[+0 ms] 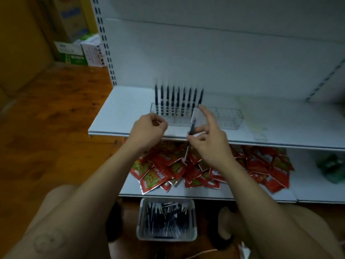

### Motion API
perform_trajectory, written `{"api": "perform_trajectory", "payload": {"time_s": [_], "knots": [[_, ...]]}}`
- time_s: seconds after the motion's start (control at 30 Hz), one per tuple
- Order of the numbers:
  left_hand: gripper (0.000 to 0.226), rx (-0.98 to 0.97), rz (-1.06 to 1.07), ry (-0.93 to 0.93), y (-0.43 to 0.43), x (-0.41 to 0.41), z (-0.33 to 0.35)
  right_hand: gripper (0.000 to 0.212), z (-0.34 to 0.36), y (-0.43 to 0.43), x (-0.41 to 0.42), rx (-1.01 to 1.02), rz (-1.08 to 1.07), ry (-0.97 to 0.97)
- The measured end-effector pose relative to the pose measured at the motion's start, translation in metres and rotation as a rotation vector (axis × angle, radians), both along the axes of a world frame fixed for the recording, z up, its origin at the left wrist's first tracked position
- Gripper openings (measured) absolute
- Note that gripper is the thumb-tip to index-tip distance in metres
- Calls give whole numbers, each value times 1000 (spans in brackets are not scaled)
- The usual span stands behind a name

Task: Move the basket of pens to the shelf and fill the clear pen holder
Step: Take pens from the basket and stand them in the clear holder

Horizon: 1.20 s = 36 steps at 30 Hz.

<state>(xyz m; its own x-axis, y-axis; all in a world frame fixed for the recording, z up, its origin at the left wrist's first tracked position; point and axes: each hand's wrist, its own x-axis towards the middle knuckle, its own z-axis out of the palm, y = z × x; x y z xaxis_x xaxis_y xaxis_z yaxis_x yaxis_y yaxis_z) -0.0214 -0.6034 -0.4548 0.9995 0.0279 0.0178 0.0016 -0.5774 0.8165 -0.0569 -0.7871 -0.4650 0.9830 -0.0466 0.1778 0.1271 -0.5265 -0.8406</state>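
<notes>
The right hand's (207, 139) thumb and curled fingers pinch a dark pen (192, 126), forefinger straight toward twelve o'clock. At its nine o'clock the left hand (149, 129) is curled; whether it holds anything cannot be told. At twelve o'clock, on the shelf (121, 113), the clear pen holder (224, 116) carries a row of upright pens (178, 98) in its left part. At six o'clock sits the basket of pens (194, 217), below red packets (162, 172).

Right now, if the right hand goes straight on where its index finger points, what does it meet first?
The right hand, pinching a pen, would probably meet the clear pen holder first, beside the last standing pen; depth is unclear.
</notes>
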Motion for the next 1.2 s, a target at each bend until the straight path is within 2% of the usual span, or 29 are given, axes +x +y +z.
{"api": "perform_trajectory", "payload": {"time_s": [0.17, 0.33, 0.43, 0.63, 0.77, 0.87, 1.0, 1.2], "knots": [[35, -28, 143, -110, 7, 41, -1, 74, 38, -33, 43, -61, -126, -172], [67, 32, 185, -23, 9, 76, -18, 57, 42, -44, 82, -17, -220, -357], [74, 55, 162, 3, 6, 89, -20, 54, 40, -49, 100, 2, -246, -414], [78, 69, 100, 86, 1, 96, -30, 53, 25, -51, 119, 55, -206, -365], [76, 45, 98, 84, 1, 94, -29, 52, 12, -52, 120, -108, -131, -282], [77, 32, 106, 88, -1, 91, -27, 47, 15, -55, 117, -203, -149, -320], [79, 16, 101, 86, -1, 89, -27, 50, 15, -59, 105, -366, -22, -263], [84, 22, 129, 63, 0, 80, -27, 66, 12, -62, 86, -387, -18, -175]]}}
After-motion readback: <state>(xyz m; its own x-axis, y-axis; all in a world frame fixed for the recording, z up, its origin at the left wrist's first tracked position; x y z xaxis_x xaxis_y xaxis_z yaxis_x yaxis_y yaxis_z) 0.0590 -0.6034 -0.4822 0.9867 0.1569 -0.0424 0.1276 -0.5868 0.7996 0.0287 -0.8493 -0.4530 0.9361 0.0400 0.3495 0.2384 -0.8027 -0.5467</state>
